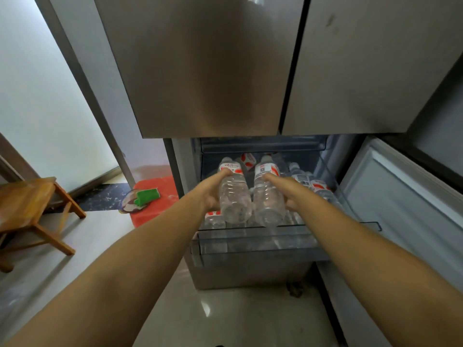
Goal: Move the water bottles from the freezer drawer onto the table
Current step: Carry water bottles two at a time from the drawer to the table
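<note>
1. Far left, a wooden stool (pixel 30 196) stands on the pale floor; just right of it a green sponge (pixel 146 196) lies on a red mat (pixel 160 194).
2. Left hand (pixel 213 194) curls round one clear bottle (pixel 234 196), lifted just above the drawer.
3. Right beside it, nearly touching, the second bottle (pixel 268 196) sits in the right hand (pixel 288 194), fingers wrapped round it.
4. Below them, the freezer drawer (pixel 260 242) stands pulled out, more red-labelled bottles (pixel 318 186) lying inside.
5. Far right, the white door (pixel 400 194) hangs open.
</note>
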A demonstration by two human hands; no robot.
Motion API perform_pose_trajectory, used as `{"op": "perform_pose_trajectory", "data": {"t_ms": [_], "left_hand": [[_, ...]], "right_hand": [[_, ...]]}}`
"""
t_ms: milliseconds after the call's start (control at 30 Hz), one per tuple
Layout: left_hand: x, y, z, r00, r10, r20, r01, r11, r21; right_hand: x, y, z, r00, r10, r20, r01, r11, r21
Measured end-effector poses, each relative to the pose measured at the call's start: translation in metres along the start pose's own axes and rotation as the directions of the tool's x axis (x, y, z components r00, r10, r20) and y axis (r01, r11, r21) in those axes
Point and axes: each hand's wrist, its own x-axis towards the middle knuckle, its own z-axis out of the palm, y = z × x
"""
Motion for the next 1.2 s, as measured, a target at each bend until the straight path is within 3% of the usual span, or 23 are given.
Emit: {"op": "perform_pose_trajectory", "data": {"t_ms": [233, 333, 433, 600, 667, 800, 900, 1000, 1200], "left_hand": [[-0.050, -0.034, 0.036, 0.961, 0.036, 0.275, -0.016, 0.997, -0.077], [-0.058, -0.058, 0.044, 0.944, 0.018, 0.330, -0.021, 1.000, 0.005], [-0.059, -0.093, 0.055, 0.916, -0.034, 0.399, -0.001, 0.996, 0.087], [-0.060, -0.150, 0.074, 0.916, -0.165, 0.366, 0.070, 0.963, 0.260], [-0.061, -0.173, 0.084, 0.913, -0.169, 0.371, 0.022, 0.929, 0.368], [-0.060, -0.219, 0.104, 0.917, -0.122, 0.380, -0.071, 0.886, 0.457], [-0.054, -0.245, 0.113, 0.933, -0.121, 0.339, -0.125, 0.776, 0.618], [-0.042, -0.263, 0.118, 0.939, -0.135, 0.318, -0.142, 0.687, 0.713], [-0.002, -0.285, 0.125, 0.882, -0.242, 0.403, -0.236, 0.514, 0.825]], "right_hand": [[-0.071, 0.032, -0.039, 0.978, -0.141, 0.152, 0.052, 0.877, 0.478], [-0.093, 0.050, -0.061, 0.966, -0.189, 0.179, 0.080, 0.871, 0.485], [-0.114, 0.085, -0.084, 0.970, -0.144, 0.197, 0.057, 0.918, 0.393], [-0.141, 0.150, -0.115, 0.979, -0.176, -0.105, 0.194, 0.960, 0.204], [-0.153, 0.173, -0.123, 0.961, -0.200, -0.192, 0.216, 0.974, 0.068], [-0.175, 0.225, -0.138, 0.892, -0.212, -0.399, 0.162, 0.974, -0.156], [-0.181, 0.269, -0.148, 0.868, -0.145, -0.476, 0.020, 0.966, -0.257], [-0.187, 0.305, -0.156, 0.818, -0.040, -0.574, -0.118, 0.965, -0.235], [-0.195, 0.345, -0.150, 0.631, 0.146, -0.762, -0.300, 0.952, -0.066]]}}
